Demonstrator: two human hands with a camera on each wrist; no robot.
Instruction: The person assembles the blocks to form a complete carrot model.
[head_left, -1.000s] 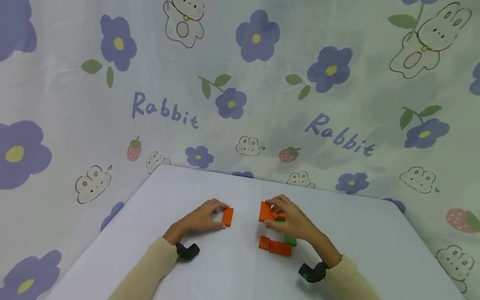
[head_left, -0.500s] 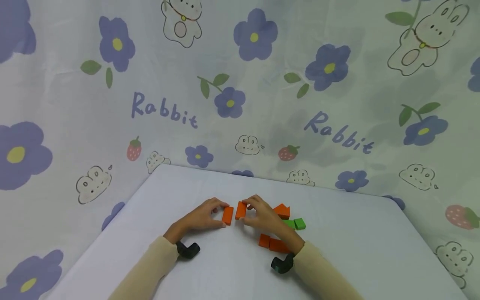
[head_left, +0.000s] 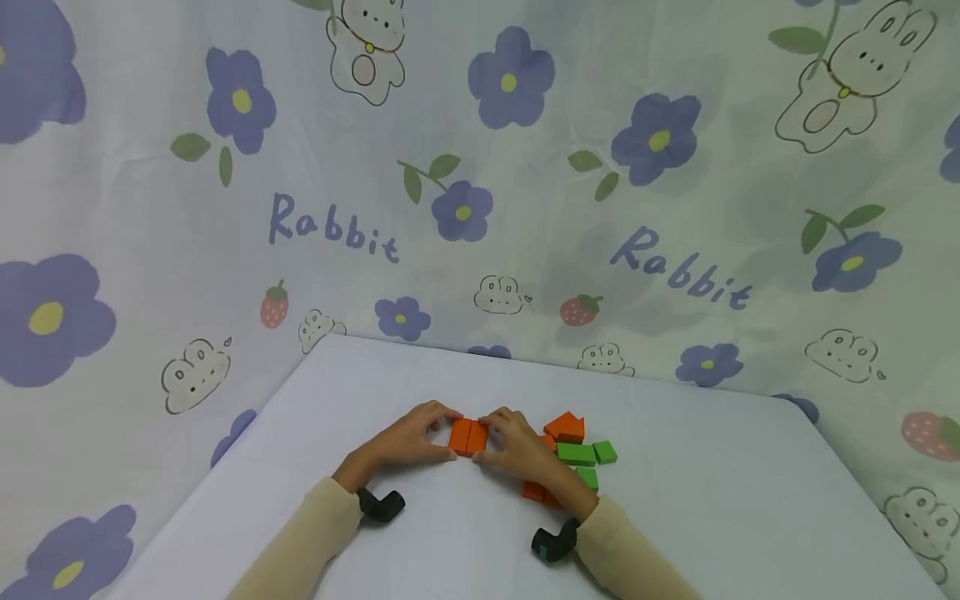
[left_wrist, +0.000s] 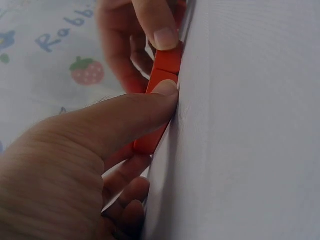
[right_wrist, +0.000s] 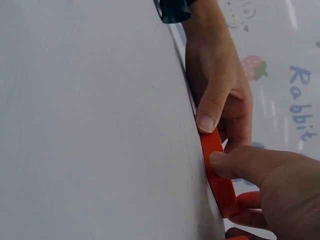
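In the head view, two orange rectangular blocks lie side by side on the white table, long edges together with a thin seam between them. My left hand (head_left: 405,437) pinches the left orange block (head_left: 460,437) by its ends, thumb at the near end and fingers at the far end. The right orange block (head_left: 477,438) is pinched the same way by my right hand (head_left: 525,450). Both wrist views show the thumbs close to the tabletop, with the left thumb (left_wrist: 162,92) against its block's end and the right thumb (right_wrist: 222,162) against the other.
Right of my right hand lie a notched orange block (head_left: 566,428), a long green block (head_left: 576,454), a small green block (head_left: 604,452) and another green piece (head_left: 588,479). More orange blocks (head_left: 532,490) are partly hidden by the right hand and forearm. A printed curtain (head_left: 525,167) stands behind the table (head_left: 420,533).
My right hand has carried its orange block leftward from the other blocks and set it against the left one. The left hand has stayed at its block.
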